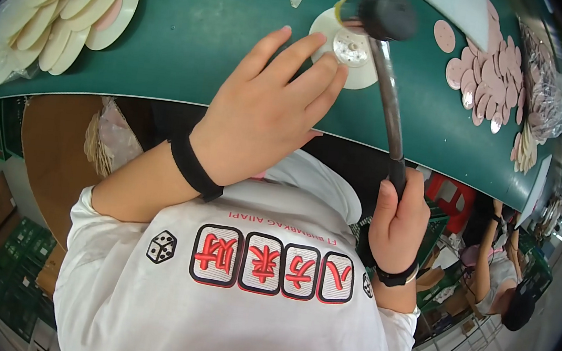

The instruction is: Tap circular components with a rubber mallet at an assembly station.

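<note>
The disc [363, 78] lies flat on the green tabletop [220, 44], in front of the person and a little right of the middle. On it sits a small round inset [352, 48], shiny and dotted with dark spots. The left hand [260, 114] reaches over the disc with fingers spread; its grip is relaxed and encloses nothing, and the fingertips rest on the disc or just over it, close beside the inset. The right hand [400, 220] has its grip clenched around the lower end of the hammer [385, 69]. The hammer's head is over the far edge of the disc; whether it touches, I cannot tell.

The most serious danger, I think, is to the left fingers: they are so near the inset that a blow slightly off its aim could hit them. Since the hammer is held at the end of its handle, a small turn of the wrist could carry the head sideways. If the left hand presses only lightly, the disc could slide or turn under a blow. A tilted strike could mark the disc or push the inset off its centre. The pink discs [496, 82] are well apart at the right, so they seem safe.
</note>
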The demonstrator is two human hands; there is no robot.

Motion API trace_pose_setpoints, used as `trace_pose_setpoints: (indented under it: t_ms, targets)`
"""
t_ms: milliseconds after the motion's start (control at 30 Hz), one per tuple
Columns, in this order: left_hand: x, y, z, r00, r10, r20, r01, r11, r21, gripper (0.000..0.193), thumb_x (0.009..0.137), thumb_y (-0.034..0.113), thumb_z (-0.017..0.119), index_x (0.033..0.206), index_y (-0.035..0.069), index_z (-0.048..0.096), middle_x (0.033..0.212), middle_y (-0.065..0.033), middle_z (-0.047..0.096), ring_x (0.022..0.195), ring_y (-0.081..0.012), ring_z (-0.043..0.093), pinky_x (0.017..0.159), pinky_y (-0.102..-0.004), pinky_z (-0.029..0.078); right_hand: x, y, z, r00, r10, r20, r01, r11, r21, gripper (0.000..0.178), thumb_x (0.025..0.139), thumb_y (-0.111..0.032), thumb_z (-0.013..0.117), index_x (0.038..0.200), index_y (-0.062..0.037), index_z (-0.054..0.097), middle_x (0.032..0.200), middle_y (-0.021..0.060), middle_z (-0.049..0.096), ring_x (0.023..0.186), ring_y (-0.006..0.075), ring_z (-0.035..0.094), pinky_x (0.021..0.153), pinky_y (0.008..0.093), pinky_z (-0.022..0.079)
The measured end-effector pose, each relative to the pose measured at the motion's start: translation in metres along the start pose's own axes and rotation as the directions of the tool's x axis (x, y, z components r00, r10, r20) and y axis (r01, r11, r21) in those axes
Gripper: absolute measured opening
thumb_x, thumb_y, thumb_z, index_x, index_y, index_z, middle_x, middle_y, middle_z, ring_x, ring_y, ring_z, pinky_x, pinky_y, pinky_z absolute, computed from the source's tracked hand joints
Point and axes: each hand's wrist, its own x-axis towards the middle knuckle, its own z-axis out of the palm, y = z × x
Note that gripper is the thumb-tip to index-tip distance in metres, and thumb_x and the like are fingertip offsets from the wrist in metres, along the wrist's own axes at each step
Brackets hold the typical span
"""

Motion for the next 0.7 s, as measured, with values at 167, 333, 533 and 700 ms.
trace_pose_setpoints:
  t_ms: [167, 333, 533, 700]
  targets:
    - [0.004, -0.003, -0.002, 0.999, -0.021, -0.033, 0.021, 1.000, 0.003, 0.067, 0.066, 0.028, 0.081, 0.125, 0.005, 0.063, 0.122, -0.0039, 0.056, 0.120, -0.0230, 0.051, 0.105, -0.0416, 0.041, 0.001, -0.003, -0.005, 0.999, -0.037, 0.003, 0.037, 0.999, -0.007, 0.018, 0.098, -0.015, 0.062, 0.109, -0.0022, 0.055, 0.068, 0.0181, 0.060, 0.059, 0.0412, 0.061, 0.051, 0.0439, 0.045]
    - [0.000, -0.001, -0.004, 1.000, -0.020, -0.021, 0.020, 1.000, -0.004, 0.068, 0.064, 0.028, 0.082, 0.125, 0.006, 0.063, 0.121, -0.0028, 0.055, 0.117, -0.0213, 0.051, 0.103, -0.0416, 0.041, 0.003, 0.011, 0.009, 1.000, -0.021, 0.019, 0.021, 0.999, -0.025, 0.019, 0.098, -0.016, 0.063, 0.109, -0.0018, 0.054, 0.069, 0.0187, 0.060, 0.058, 0.0409, 0.061, 0.050, 0.0435, 0.045]
    - [-0.001, 0.000, -0.002, 0.999, -0.046, 0.027, 0.046, 0.999, 0.004, 0.077, 0.066, 0.029, 0.082, 0.136, 0.010, 0.058, 0.132, -0.0027, 0.056, 0.122, -0.0212, 0.051, 0.108, -0.0448, 0.038, -0.001, 0.008, 0.002, 0.999, -0.038, 0.013, 0.038, 0.999, -0.003, 0.019, 0.099, -0.015, 0.063, 0.109, -0.0014, 0.055, 0.068, 0.0176, 0.060, 0.057, 0.0392, 0.061, 0.050, 0.0422, 0.045]
    - [0.000, -0.001, 0.003, 0.999, -0.048, 0.025, 0.049, 0.999, -0.022, 0.077, 0.064, 0.022, 0.083, 0.136, 0.011, 0.057, 0.131, -0.0048, 0.055, 0.129, -0.0260, 0.049, 0.112, -0.0480, 0.036, -0.001, 0.008, -0.003, 0.999, -0.030, -0.012, 0.030, 0.998, 0.050, 0.018, 0.099, -0.016, 0.063, 0.108, -0.0013, 0.055, 0.067, 0.0158, 0.059, 0.057, 0.0369, 0.060, 0.051, 0.0390, 0.045]
